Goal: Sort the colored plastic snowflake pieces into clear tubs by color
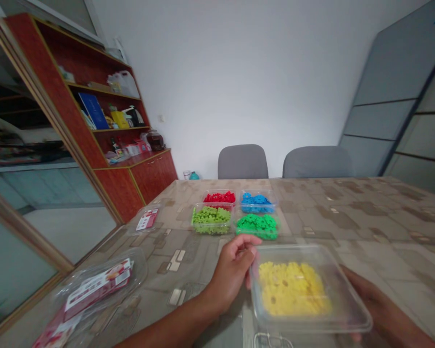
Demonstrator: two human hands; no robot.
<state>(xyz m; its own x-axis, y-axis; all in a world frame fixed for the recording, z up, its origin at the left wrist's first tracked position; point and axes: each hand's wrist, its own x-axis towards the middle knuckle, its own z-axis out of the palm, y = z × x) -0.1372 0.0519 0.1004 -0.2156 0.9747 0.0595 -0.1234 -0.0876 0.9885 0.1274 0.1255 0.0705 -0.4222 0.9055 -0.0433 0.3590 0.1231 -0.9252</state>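
Note:
A clear plastic container with a lid (342, 290) and yellow pieces (293, 290) inside is held up over the near part of the table, slightly tilted. My left hand (235, 263) is closed on its left edge, thumb and fingers at the upper left corner. At the opposite side my right hand (366, 295) grips the container, its fingers mostly hidden behind and beneath it. Just beyond stand clear tubs of green pieces (257, 224), lime-green pieces (210, 218), red pieces (219, 197) and blue pieces (256, 202).
Clear plastic lids with labels (97, 285) lie at the near left, and another labelled lid (147, 220) lies farther back. A patterned cloth covers the table (311, 212). Two grey chairs (242, 162) stand at its far edge, and a red-brown cabinet (152, 176) is at the left.

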